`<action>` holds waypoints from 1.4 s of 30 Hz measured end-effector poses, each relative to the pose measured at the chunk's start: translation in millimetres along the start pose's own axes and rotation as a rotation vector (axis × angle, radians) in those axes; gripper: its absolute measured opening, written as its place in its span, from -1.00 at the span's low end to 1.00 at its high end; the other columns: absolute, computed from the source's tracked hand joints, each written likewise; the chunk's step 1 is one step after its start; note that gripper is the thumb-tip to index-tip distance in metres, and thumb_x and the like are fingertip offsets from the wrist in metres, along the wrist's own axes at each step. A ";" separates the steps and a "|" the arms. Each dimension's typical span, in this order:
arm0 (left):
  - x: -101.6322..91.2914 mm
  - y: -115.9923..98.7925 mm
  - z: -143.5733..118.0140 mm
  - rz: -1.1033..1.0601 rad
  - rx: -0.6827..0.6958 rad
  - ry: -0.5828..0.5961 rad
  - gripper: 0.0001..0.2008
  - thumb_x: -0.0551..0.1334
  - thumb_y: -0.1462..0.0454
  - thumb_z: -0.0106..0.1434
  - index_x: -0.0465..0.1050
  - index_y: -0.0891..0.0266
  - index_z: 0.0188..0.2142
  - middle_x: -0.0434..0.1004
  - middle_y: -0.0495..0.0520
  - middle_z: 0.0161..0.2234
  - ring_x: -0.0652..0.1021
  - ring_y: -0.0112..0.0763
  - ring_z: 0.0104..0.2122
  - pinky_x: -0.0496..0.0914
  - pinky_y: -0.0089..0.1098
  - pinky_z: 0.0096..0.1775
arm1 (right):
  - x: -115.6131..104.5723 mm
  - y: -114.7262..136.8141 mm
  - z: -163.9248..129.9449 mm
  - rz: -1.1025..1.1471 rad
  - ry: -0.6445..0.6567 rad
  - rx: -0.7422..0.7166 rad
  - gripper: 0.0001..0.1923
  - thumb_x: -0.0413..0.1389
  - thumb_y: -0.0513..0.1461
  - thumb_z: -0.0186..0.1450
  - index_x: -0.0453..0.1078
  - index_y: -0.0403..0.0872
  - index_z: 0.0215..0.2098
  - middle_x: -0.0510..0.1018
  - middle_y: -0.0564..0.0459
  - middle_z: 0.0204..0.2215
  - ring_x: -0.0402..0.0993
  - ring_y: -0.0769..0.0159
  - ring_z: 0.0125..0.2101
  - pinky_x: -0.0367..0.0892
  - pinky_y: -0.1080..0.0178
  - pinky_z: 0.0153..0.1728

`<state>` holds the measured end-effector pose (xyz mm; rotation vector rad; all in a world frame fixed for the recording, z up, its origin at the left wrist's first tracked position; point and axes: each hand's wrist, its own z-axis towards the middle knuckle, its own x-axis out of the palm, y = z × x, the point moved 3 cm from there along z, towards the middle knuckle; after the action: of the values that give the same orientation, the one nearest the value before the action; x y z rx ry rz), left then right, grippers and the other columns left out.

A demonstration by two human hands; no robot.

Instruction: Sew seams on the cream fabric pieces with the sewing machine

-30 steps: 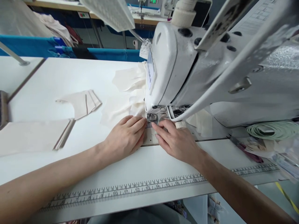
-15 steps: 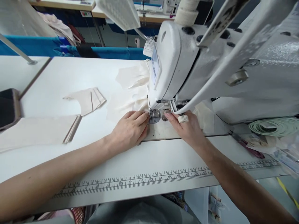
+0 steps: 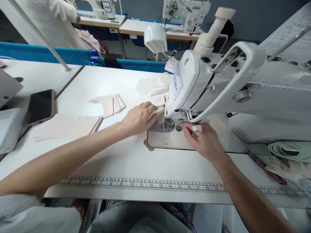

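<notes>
My left hand (image 3: 139,117) lies open, flat on the cream fabric (image 3: 152,94) left of the presser foot (image 3: 167,123); my right hand (image 3: 206,140), loosely curled and gripping nothing, touches its right side.

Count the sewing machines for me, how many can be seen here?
3: one big white sewing machine right at the person's hands, and two on the far tables, a left machine and a middle machine. More may be out of sight.

The single head-worn camera looks forward and down, close over the white flat sewing table (image 3: 102,81), white industrial sewing machine (image 3: 194,81) at one o'clock.
</notes>
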<state>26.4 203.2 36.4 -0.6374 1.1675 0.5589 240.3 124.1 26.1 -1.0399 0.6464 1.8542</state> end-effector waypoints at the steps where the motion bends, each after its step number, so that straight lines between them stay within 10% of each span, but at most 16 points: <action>1: 3.6 4.5 8.4 0.010 -0.008 0.062 -0.63 -0.09 0.25 0.40 0.42 0.39 -0.06 0.47 0.27 -0.18 0.49 -0.17 -0.19 0.41 -0.23 -0.22 | -0.4 1.3 0.1 0.000 -0.006 -0.017 -0.77 -0.04 -0.27 0.39 0.46 -0.11 -0.29 0.45 0.16 -0.68 0.35 0.36 -0.63 0.24 0.27 -0.34; 9: 8.0 52.8 65.7 0.012 -0.014 0.058 -0.66 0.06 0.20 0.36 0.37 0.27 0.06 0.32 0.24 0.17 0.42 -0.23 0.07 0.34 -0.28 0.04 | -4.5 2.8 -3.0 0.024 -0.018 -0.138 -0.73 -0.06 -0.27 0.42 0.45 -0.16 -0.08 0.63 0.06 -0.42 0.53 0.33 -0.46 0.30 0.25 -0.28; 18: -72.9 115.2 -58.0 -0.019 -0.278 0.007 -0.75 0.14 0.15 0.23 0.51 0.26 -0.34 0.53 0.06 -0.37 0.52 -0.39 -0.42 0.38 -0.42 -0.34 | -10.2 10.3 0.4 0.059 -0.009 -0.173 -0.69 -0.09 -0.25 0.43 0.47 -0.21 -0.11 0.64 -0.03 -0.41 0.55 0.27 -0.47 0.33 0.19 -0.26; 26: -45.4 110.6 -86.4 -0.003 -0.375 0.020 -0.75 0.08 0.18 0.24 0.47 0.25 -0.37 0.51 0.11 -0.32 0.50 -0.34 -0.37 0.35 -0.38 -0.33 | -6.1 7.9 -1.2 0.070 0.071 -0.148 -0.65 -0.11 -0.23 0.43 0.49 -0.18 -0.08 0.58 0.05 -0.57 0.44 0.29 -0.63 0.34 0.19 -0.39; 42: -49.5 109.8 -88.4 -0.048 -0.353 -0.003 -0.77 0.10 0.21 0.21 0.47 0.27 -0.42 0.51 0.10 -0.34 0.50 -0.38 -0.42 0.36 -0.40 -0.32 | -7.1 5.7 -0.7 0.131 0.148 -0.094 -0.62 -0.11 -0.20 0.42 0.50 -0.16 -0.07 0.58 0.05 -0.59 0.48 0.28 -0.58 0.32 0.24 -0.45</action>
<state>-122.5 213.4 42.6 -0.9632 1.0554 0.7327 237.4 117.7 31.9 -1.2311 0.7355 1.9488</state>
